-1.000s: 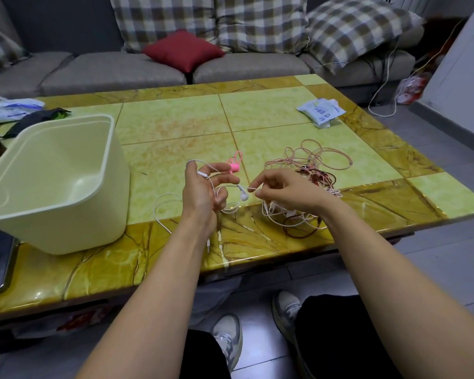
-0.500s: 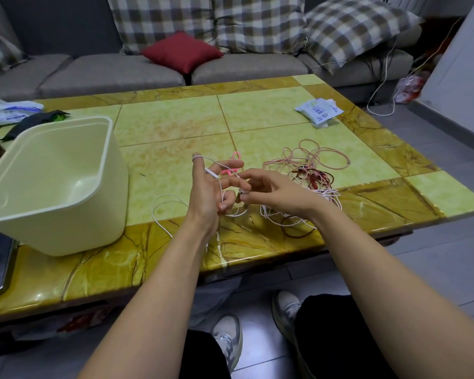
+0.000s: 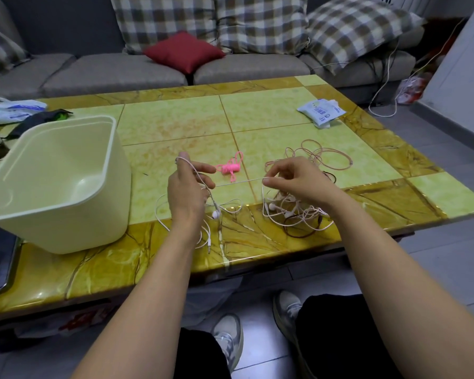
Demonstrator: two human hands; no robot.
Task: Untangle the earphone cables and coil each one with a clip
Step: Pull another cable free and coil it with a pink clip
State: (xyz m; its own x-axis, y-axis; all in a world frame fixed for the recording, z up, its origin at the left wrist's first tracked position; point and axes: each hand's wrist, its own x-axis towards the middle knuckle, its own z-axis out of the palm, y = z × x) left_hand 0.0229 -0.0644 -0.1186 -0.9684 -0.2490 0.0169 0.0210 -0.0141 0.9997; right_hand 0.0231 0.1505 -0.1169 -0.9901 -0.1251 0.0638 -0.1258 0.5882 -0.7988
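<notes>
Stretching a white earphone cable (image 3: 238, 182) taut across the middle of the frame, two bare hands work above the near edge of the table. The left hand (image 3: 188, 192) has the cable looped over its raised forefinger and its lower fingers curled round the strands, with one white earbud (image 3: 216, 214) and one jack plug (image 3: 209, 243) dangling below it. The right hand (image 3: 296, 184) pinches the cable's other end between thumb and forefinger, directly over one tangle of pale pink and dark brown cords (image 3: 307, 217) lying right of centre. One small pink coiled bundle (image 3: 229, 167) sits on the table between the hands and a little above them in the frame. One cream plastic tub (image 3: 52, 187) fills the left side, and one white packet (image 3: 320, 112) lies at upper right. The table (image 3: 175, 121) has glossy pale green tiles with a mottled amber border. Along the top runs a grey sofa (image 3: 115, 72) bearing three checked cushions (image 3: 263, 20) and one red cushion (image 3: 185, 51). Grey floor tiles and two pale shoes (image 3: 229, 340) show at the bottom.
</notes>
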